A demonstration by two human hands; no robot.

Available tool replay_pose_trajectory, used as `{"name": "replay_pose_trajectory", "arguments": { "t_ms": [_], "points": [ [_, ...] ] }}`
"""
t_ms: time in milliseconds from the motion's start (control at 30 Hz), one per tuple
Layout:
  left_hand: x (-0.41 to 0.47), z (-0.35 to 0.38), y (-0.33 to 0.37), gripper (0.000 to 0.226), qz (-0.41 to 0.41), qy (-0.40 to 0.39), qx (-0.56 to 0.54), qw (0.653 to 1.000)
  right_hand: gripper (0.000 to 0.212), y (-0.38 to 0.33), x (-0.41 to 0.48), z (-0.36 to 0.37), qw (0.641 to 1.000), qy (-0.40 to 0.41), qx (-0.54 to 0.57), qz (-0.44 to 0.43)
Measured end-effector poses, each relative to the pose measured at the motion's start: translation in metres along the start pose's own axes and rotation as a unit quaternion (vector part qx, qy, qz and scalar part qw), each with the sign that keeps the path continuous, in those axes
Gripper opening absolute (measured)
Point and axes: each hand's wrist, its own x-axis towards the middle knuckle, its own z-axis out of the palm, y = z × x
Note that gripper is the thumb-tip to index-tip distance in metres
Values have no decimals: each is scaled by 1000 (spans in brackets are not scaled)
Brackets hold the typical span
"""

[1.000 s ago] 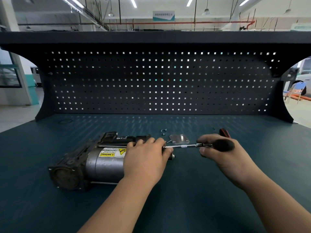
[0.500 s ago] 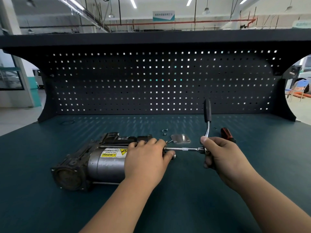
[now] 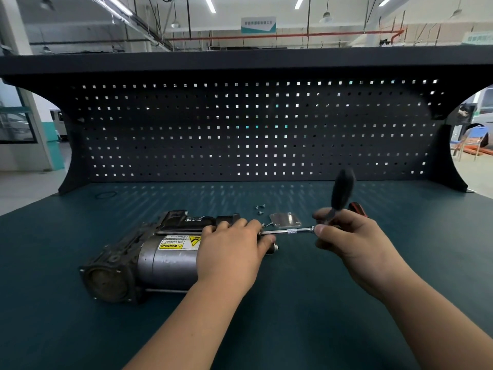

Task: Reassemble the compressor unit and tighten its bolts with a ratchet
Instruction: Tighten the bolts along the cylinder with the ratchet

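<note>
Grey compressor (image 3: 165, 260) steadied by left hand (image 3: 232, 249) curled over it; at 3 o'clock right hand (image 3: 352, 239) grips ratchet (image 3: 293, 231)

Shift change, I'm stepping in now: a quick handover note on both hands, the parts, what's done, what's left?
Left hand grips the right end of the compressor unit, steadying it on the bench.
Right hand holds the ratchet, handle up and blurred; its extension bar runs level into the unit's end, the bolt hidden by the left hand.
Done: main body looks assembled.
Left: finish this bolt; the cover plate and loose screws lie on the bench behind the bar, not yet fitted.
</note>
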Motion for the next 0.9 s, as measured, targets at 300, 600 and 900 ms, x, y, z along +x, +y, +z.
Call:
{"name": "replay_pose_trajectory", "arguments": {
  "t_ms": [300,600,900],
  "points": [
    [-3,0,-1,44,3,11,-11,1000,12,0,0,-1,1000,-9,-16,11],
    [-4,0,-1,44,5,14,-5,1000,29,5,-2,6,998,27,15,63],
    [-1,1,0,43,-3,17,-8,1000,25,0,-1,2,997,-3,69,39]
  ]
}}
